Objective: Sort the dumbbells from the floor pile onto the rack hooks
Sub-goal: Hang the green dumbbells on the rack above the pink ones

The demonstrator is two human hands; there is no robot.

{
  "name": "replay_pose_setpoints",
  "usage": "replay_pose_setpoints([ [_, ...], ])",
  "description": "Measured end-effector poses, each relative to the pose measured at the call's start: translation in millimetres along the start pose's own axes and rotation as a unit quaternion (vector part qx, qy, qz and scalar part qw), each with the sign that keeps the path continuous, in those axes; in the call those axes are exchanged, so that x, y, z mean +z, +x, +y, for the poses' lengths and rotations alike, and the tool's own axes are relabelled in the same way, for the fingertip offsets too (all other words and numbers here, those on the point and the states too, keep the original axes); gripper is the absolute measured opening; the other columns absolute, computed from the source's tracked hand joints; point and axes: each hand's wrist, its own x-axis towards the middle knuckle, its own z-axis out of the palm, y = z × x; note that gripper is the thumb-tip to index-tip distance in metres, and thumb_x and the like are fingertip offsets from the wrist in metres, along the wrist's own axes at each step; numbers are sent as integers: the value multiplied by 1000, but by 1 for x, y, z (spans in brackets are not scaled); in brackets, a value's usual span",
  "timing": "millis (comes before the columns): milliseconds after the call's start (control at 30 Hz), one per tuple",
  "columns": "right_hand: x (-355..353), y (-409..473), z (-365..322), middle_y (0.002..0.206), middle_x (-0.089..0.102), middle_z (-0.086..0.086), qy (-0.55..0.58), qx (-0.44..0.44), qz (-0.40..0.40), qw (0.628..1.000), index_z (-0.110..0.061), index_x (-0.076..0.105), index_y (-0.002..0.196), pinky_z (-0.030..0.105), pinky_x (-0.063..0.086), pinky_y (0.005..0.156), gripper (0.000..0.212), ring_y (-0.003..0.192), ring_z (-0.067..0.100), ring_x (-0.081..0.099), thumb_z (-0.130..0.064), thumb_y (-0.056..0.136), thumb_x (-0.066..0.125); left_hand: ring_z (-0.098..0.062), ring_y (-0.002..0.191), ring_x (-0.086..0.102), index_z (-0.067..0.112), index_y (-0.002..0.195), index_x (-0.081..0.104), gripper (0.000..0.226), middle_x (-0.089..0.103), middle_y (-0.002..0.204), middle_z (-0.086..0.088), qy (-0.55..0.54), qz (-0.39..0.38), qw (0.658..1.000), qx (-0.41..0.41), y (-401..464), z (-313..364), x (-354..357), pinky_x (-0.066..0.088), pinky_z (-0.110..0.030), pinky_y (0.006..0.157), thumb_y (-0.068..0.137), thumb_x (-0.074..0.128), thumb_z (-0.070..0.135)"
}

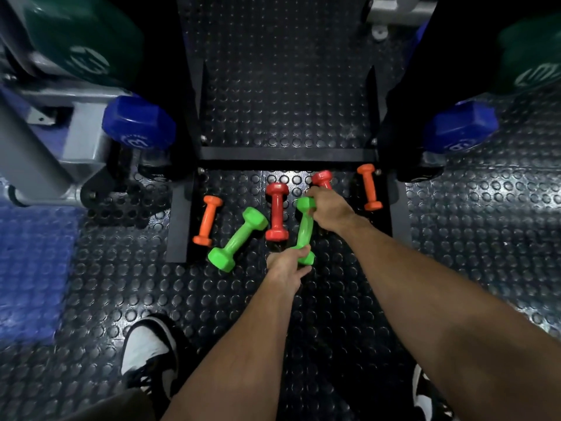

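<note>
- green dumbbell (304,229): glossy, hex ends, lying on studded floor (455,238)
- left hand (287,265) fingers curled round its near end
- right hand (329,208) fingers grip far end, red dumbbell (322,178) just beyond

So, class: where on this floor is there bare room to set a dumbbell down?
Bare studded floor lies between the forearms, and beyond the rack's crossbar. Crowded: from the left orange dumbbell to the right orange dumbbell.
</note>
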Motion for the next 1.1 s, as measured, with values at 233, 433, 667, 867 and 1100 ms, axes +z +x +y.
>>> replay_pose_setpoints([
  [233, -12, -15, -3, 115, 52, 2, 64, -29, -16, 997, -21, 59, 121, 28, 42, 84, 32, 101, 20, 58, -13, 93, 73, -35, 110, 64, -6, 115, 57, 41, 62, 109, -20, -5, 19, 1000, 1, -12, -1, 0, 59, -52, 91, 80, 78, -10],
  [433, -57, -50, -16, 104, 63, 5, 139, -36, -26, 989, -18, 53, 115, 23, 47, 65, 31, 92, 19, 62, -6, 92, 71, -28, 95, 65, 0, 98, 59, 24, 65, 107, -17, 20, 7, 1000, 12, -40, 7, 9, 59, -49, 88, 83, 71, -14],
  [667, -133, -106, -31, 128, 60, -2, 184, -39, -5, 982, -33, 49, 133, 35, 58, 90, 64, 112, 19, 64, -16, 83, 84, -21, 90, 67, -2, 120, 60, 37, 70, 111, -15, 17, -29, 994, 102, -109, 43, 1, 56, -44, 91, 86, 72, -6],
  [867, -216, -174, -69, 114, 71, 2, 221, -45, 53, 973, -20, 66, 128, 22, 52, 86, 57, 103, 18, 67, -21, 76, 91, -28, 95, 70, 3, 126, 58, 40, 72, 113, -15, 26, -56, 983, 174, -201, 101, -5, 56, -44, 89, 90, 74, 9],
  [1100, -294, -246, -108, 101, 77, 1, 280, -101, 90, 950, -30, 71, 108, 38, 57, 89, 52, 92, 13, 71, -37, 60, 90, -24, 69, 66, -3, 109, 65, 23, 71, 87, -16, 52, -72, 951, 295, -294, 150, 8, 57, -39, 67, 90, 74, 7],
])
